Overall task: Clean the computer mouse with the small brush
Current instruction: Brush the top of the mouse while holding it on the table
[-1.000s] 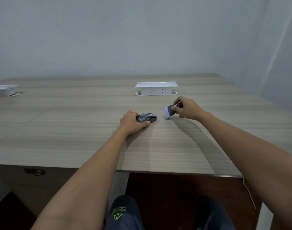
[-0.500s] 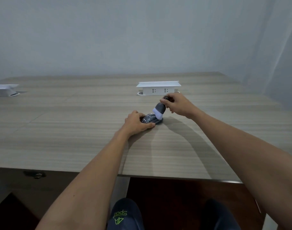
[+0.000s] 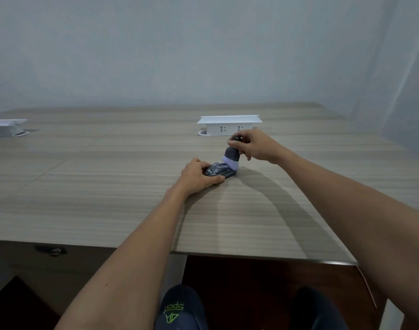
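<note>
A dark patterned computer mouse [image 3: 218, 169] lies on the wooden table [image 3: 108, 186], a bit right of centre. My left hand [image 3: 199, 175] grips its near end and holds it flat on the table. My right hand [image 3: 253, 146] pinches the dark handle of a small brush [image 3: 232, 156], which stands nearly upright. The brush's pale bristles press on the far right end of the mouse.
A white raised socket box [image 3: 228, 125] stands just behind my right hand. A second white socket box [image 3: 6, 127] sits at the far left. The table's front edge runs above my knees, with a curtain at the right.
My right hand has carried the brush left from beside the mouse onto its far end and tipped it upright. My left hand has kept its hold on the mouse.
</note>
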